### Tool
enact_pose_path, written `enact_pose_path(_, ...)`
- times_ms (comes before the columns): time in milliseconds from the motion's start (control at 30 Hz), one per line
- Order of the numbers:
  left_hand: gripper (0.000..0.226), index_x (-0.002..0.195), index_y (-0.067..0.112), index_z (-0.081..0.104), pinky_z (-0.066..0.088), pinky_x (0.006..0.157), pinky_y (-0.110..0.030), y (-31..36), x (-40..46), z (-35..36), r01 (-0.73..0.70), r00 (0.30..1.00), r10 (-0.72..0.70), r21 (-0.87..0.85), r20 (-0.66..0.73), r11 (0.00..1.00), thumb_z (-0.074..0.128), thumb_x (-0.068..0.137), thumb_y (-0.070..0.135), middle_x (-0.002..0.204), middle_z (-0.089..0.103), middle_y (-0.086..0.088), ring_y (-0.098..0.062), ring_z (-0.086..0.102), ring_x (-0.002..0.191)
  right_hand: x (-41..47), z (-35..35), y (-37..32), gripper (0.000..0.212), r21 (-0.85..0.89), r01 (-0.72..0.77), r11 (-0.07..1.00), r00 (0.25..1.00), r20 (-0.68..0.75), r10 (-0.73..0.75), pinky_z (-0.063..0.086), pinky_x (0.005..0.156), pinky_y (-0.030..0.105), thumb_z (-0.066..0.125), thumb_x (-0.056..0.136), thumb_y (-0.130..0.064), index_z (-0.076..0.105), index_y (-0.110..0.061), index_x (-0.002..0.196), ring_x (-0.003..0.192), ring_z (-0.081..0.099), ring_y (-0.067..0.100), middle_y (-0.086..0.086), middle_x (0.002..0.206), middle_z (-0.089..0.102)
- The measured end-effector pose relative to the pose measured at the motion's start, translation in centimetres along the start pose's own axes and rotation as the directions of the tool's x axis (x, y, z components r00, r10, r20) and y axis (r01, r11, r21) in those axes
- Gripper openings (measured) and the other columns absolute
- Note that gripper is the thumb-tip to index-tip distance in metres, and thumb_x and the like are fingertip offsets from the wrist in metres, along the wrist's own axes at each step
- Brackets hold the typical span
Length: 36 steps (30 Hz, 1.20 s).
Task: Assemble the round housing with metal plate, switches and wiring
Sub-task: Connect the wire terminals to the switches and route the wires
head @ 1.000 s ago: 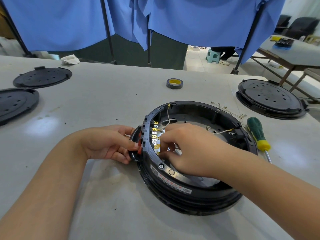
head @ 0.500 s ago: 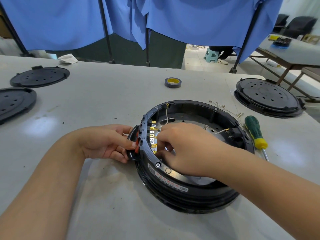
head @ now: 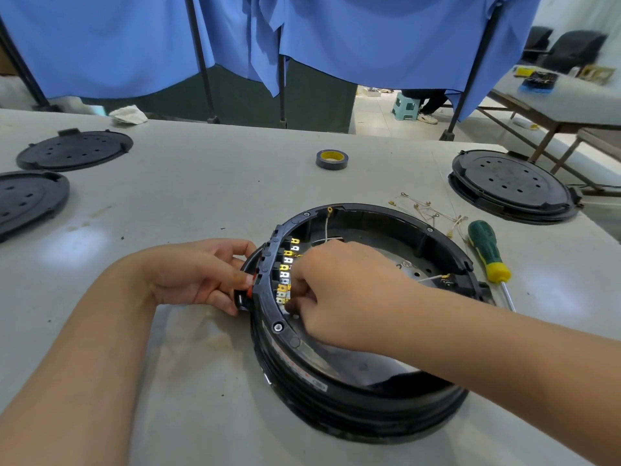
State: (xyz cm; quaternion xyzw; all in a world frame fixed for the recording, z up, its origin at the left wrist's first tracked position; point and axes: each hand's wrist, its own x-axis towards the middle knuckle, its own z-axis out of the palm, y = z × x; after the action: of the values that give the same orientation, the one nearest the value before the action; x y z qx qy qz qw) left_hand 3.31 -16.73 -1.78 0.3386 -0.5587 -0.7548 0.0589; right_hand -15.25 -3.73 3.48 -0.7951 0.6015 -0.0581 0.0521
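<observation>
Round black housing (head: 353, 391) on grey table (head: 188, 196), left hand (head: 201, 274) pinching red switch (head: 250, 292) at outer left rim, right hand (head: 339, 294) inside, fingers curled against terminal row (head: 285, 274), grip unclear, screwdriver (head: 489, 252) just right of housing.

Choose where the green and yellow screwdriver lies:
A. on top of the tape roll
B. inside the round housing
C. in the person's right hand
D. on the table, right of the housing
D: the screwdriver lies flat on the table just right of the round housing, untouched by either hand.
</observation>
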Motion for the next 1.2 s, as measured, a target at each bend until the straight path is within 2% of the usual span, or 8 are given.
enact_pose_path(233, 0.048, 0.119, -0.001, 0.051, 0.055, 0.050, -0.025, 0.08, -0.20, 0.16, 0.015, 0.999, -0.013, 0.052, -0.035, 0.999, 0.066, 0.074, 0.005, 0.087, 0.068, -0.018, -0.019, 0.066, 0.058, -0.48, 0.71, 0.40, 0.012, 0.122, -0.024, 0.992, 0.999, -0.040, 0.029, 0.051, 0.069, 0.035, 0.058, 0.084, -0.028, 0.065, -0.020, 0.078, 0.080, 0.059, 0.023, -0.001, 0.081, 0.064)
enact_pose_path(333, 0.047, 0.118, 0.004, 0.053, 0.056, 0.053, -0.026, 0.15, -0.35, 0.23, 0.004, 0.999, -0.001, 0.091, -0.039, 0.996, 0.067, 0.073, 0.005, 0.092, 0.068, -0.018, -0.021, 0.066, 0.064, -0.51, 0.67, 0.47, 0.013, 0.143, -0.014, 0.990, 0.999, -0.045, 0.021, 0.051, 0.070, 0.034, 0.059, 0.085, -0.031, 0.069, -0.023, 0.081, 0.080, 0.060, 0.021, -0.003, 0.082, 0.065)
enact_pose_path(467, 0.057, 0.125, 0.008, 0.051, 0.055, 0.055, -0.027, 0.12, -0.71, 0.03, -0.006, 1.000, 0.006, 0.101, 0.005, 0.995, 0.069, 0.072, -0.002, 0.100, 0.066, -0.019, -0.029, 0.058, 0.080, -0.50, 0.67, 0.45, 0.015, 0.136, -0.006, 0.991, 0.998, -0.056, 0.013, 0.052, 0.066, 0.033, 0.058, 0.085, -0.030, 0.069, -0.022, 0.083, 0.077, 0.060, 0.020, -0.003, 0.081, 0.064)
enact_pose_path(667, 0.071, 0.124, 0.007, 0.052, 0.055, 0.056, -0.026, 0.05, -0.67, -0.04, -0.016, 1.000, 0.014, 0.075, 0.019, 0.997, 0.081, 0.058, 0.003, 0.101, 0.065, -0.018, -0.022, 0.064, 0.078, -0.54, 0.66, 0.26, 0.012, 0.135, -0.047, 0.990, 0.998, -0.042, 0.053, 0.052, 0.066, 0.034, 0.058, 0.085, -0.028, 0.066, -0.020, 0.080, 0.077, 0.060, 0.022, -0.002, 0.082, 0.064)
enact_pose_path(800, 0.095, 0.125, 0.002, 0.050, 0.055, 0.053, -0.026, 0.16, -0.72, 0.12, 0.011, 1.000, -0.011, 0.092, 0.001, 0.996, 0.097, 0.043, 0.013, 0.096, 0.062, -0.019, -0.027, 0.056, 0.077, -0.51, 0.74, 0.08, 0.010, 0.111, -0.078, 0.991, 0.996, -0.037, 0.082, 0.052, 0.061, 0.034, 0.058, 0.082, -0.025, 0.064, -0.018, 0.077, 0.073, 0.061, 0.023, 0.000, 0.078, 0.064)
enact_pose_path(933, 0.085, 0.129, 0.001, 0.048, 0.055, 0.052, -0.026, 0.18, -0.50, 0.18, 0.028, 1.000, -0.029, 0.105, 0.007, 0.994, 0.084, 0.052, 0.006, 0.089, 0.062, -0.016, -0.021, 0.056, 0.066, -0.56, 0.84, 0.10, 0.010, 0.122, -0.106, 0.987, 0.993, -0.042, 0.112, 0.045, 0.056, 0.028, 0.058, 0.082, -0.025, 0.062, -0.018, 0.076, 0.071, 0.059, 0.023, 0.000, 0.074, 0.062)
enact_pose_path(1067, 0.084, 0.132, 0.002, 0.048, 0.056, 0.051, -0.026, 0.15, -0.40, 0.04, 0.049, 0.999, -0.051, 0.094, 0.018, 0.994, 0.081, 0.055, 0.005, 0.100, 0.058, -0.021, -0.025, 0.053, 0.070, -0.46, 0.84, 0.05, 0.009, 0.129, -0.115, 0.985, 0.993, -0.022, 0.118, 0.048, 0.057, 0.029, 0.059, 0.082, -0.024, 0.062, -0.018, 0.076, 0.069, 0.059, 0.021, -0.002, 0.072, 0.062)
enact_pose_path(1200, 0.083, 0.133, 0.003, 0.050, 0.055, 0.050, -0.025, 0.20, -0.20, -0.07, 0.063, 0.997, -0.067, 0.089, 0.039, 0.994, 0.080, 0.056, 0.003, 0.099, 0.059, -0.020, -0.025, 0.054, 0.070, -0.43, 0.88, 0.00, 0.010, 0.113, -0.100, 0.988, 0.995, -0.016, 0.103, 0.049, 0.059, 0.031, 0.058, 0.084, -0.021, 0.060, -0.018, 0.075, 0.071, 0.058, 0.021, -0.001, 0.075, 0.062)
